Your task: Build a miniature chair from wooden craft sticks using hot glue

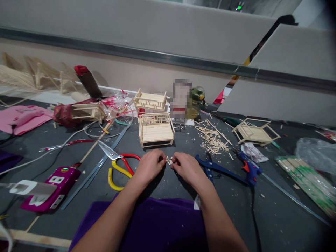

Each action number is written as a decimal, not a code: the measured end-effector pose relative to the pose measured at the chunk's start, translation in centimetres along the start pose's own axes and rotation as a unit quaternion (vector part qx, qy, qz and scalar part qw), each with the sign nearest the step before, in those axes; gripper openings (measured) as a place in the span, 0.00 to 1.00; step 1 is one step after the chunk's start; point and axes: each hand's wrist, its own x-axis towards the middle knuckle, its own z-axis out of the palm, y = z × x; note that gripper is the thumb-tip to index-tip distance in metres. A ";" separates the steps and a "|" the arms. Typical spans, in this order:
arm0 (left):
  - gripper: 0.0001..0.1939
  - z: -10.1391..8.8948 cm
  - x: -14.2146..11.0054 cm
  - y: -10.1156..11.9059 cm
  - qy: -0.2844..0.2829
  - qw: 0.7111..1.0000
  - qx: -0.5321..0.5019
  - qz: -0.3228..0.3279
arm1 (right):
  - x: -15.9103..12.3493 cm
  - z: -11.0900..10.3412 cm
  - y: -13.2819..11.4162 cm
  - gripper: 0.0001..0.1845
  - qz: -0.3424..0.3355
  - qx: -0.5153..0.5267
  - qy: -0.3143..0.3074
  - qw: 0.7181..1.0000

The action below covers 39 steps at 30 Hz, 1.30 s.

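Left to right: scissors point(113, 155) lie handles toward the person, seemingly for easy reach; left hand point(154, 163) and right hand point(187, 167) meet low over the counter point(231, 199), fingertips of each pinched on short sticks point(170, 161), presumably because bits so small need steadying from both sides; cutter point(225, 169) and glue gun point(252, 175) lie to the right, likely kept near. Count, same direction: one model point(90, 111), one scissors, two benches point(156, 134), one cutter, loose pile point(214, 140) past counting, one glue gun, one chair point(254, 133); held sticks too small to count.
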 end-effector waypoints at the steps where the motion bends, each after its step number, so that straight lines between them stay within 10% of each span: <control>1: 0.07 0.0 0.0 0.0 0.000 1.000 0.002 -0.002 | 0.0 0.0 0.0 0.03 -0.002 0.005 -0.001 1.000; 39: 0.09 -2.0 -0.3 -0.6 0.038 0.991 0.108 -0.066 | 0.4 -0.7 0.9 0.07 0.048 0.055 0.115 0.991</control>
